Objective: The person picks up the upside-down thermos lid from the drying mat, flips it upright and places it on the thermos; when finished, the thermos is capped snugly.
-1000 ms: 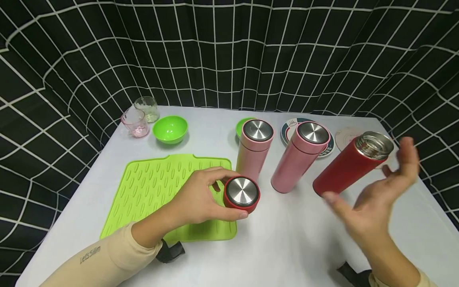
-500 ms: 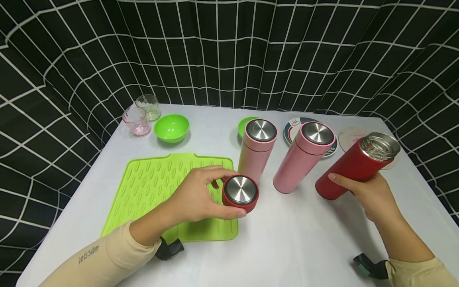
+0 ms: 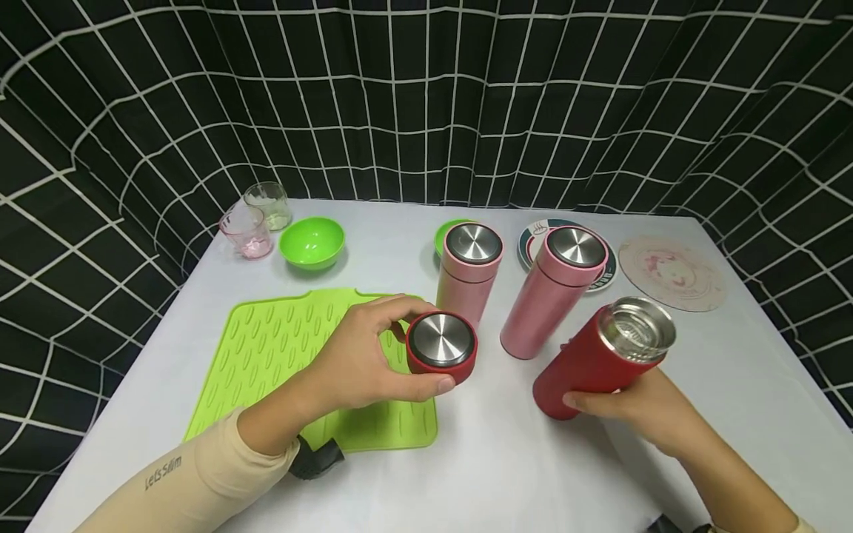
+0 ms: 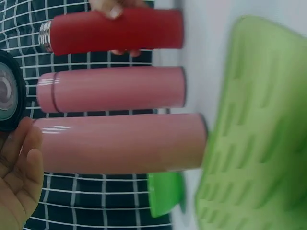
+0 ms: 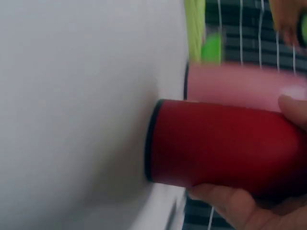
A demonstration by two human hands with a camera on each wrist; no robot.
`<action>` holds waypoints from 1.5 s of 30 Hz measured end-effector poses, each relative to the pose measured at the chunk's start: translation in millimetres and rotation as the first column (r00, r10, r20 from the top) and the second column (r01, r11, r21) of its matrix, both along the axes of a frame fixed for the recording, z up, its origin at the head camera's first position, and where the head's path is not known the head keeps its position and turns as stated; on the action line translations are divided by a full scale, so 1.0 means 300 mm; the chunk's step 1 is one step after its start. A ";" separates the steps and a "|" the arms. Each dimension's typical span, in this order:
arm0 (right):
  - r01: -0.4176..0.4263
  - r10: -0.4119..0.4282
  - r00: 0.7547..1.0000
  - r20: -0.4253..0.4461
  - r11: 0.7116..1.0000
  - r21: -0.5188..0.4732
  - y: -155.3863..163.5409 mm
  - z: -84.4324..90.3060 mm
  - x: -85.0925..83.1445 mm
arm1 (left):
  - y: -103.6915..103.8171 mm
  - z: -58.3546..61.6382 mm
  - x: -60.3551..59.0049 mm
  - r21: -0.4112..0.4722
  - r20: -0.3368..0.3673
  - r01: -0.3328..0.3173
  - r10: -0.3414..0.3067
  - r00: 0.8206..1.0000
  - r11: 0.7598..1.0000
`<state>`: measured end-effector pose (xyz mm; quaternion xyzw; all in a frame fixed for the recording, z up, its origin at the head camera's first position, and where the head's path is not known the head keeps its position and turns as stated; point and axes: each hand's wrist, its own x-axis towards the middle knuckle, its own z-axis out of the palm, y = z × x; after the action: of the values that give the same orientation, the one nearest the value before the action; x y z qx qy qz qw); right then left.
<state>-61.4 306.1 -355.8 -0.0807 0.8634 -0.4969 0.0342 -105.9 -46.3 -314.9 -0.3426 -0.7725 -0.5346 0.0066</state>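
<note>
The red flask [image 3: 593, 359] has slid nearer and leftward in the right hand's [image 3: 640, 414] grip; its open mouth lies right of the red lid [image 3: 442, 345], which the left hand [image 3: 360, 363] pinches.

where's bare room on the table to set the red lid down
Bare white table lies in front, between the green mat and the red flask; also far centre, between the green bowl and the pink flasks. The flask cluster with its coasters is crowded.
</note>
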 end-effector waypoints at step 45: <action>-0.375 0.353 0.924 -0.147 0.912 -0.164 -0.333 -0.031 0.017 | 0.187 0.089 0.008 -0.012 -0.208 0.156 -0.155 0.966 0.988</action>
<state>-56.4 206.2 -365.0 -0.2715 0.7825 -0.5561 0.0691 -103.6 9.8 -288.2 -0.4561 -0.7373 -0.4962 0.0461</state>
